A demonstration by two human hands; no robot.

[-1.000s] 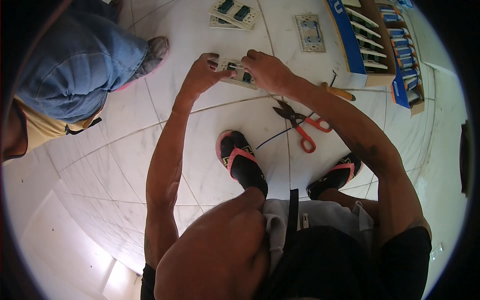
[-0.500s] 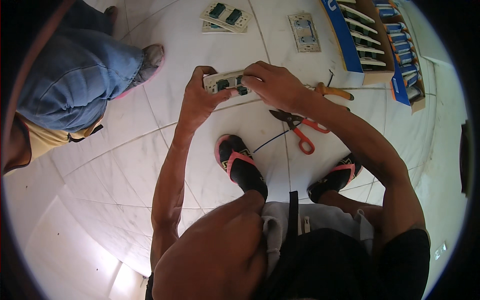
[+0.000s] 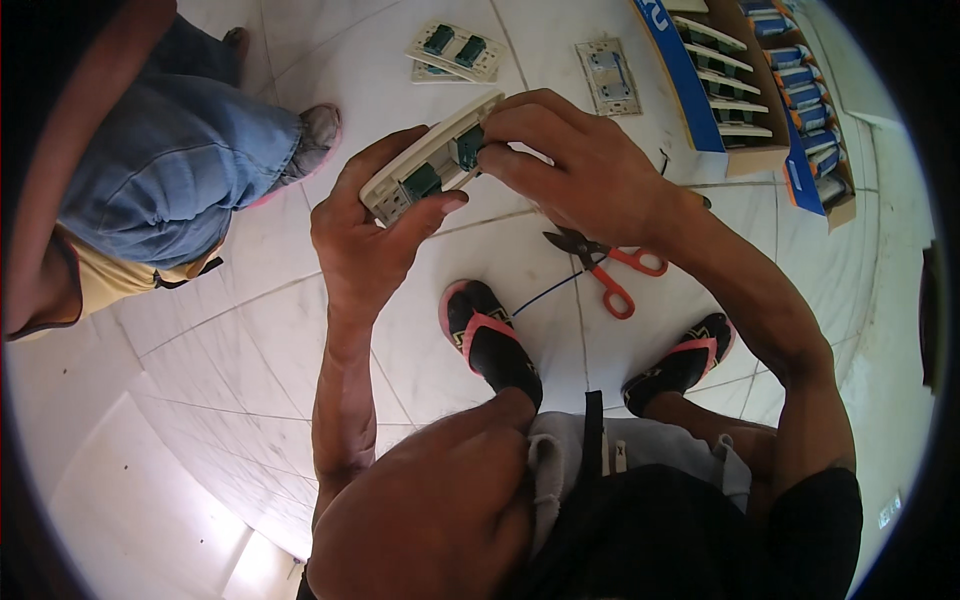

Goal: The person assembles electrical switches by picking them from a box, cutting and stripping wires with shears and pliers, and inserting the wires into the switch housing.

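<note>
A cream electrical outlet plate (image 3: pixel 428 146) is held up tilted above the floor, with dark green terminal blocks on its upturned back. My left hand (image 3: pixel 365 240) grips the plate's left end, its thumb along the near edge and its fingers behind. At the other end, my right hand (image 3: pixel 575 165) pinches around the right green block (image 3: pixel 469 147); its fingertips partly hide that end. The left green block (image 3: pixel 422 182) is uncovered. Below my right hand lie red-handled snips (image 3: pixel 612 272) on the tiles, beside a thin blue wire (image 3: pixel 545 293).
Two stacked outlet plates (image 3: pixel 455 52) and a separate plate (image 3: pixel 608 77) lie farther off. Boxes of plates (image 3: pixel 735 85) and blue-and-orange packets (image 3: pixel 805 95) stand at far right. A person in jeans (image 3: pixel 170 150) is close on the left. My sandalled feet (image 3: pixel 487 325) flank the snips.
Both hands have brought the outlet plate nearer and tilted it more steeply, its right end now higher. My right hand still has its fingers at the right green block.
</note>
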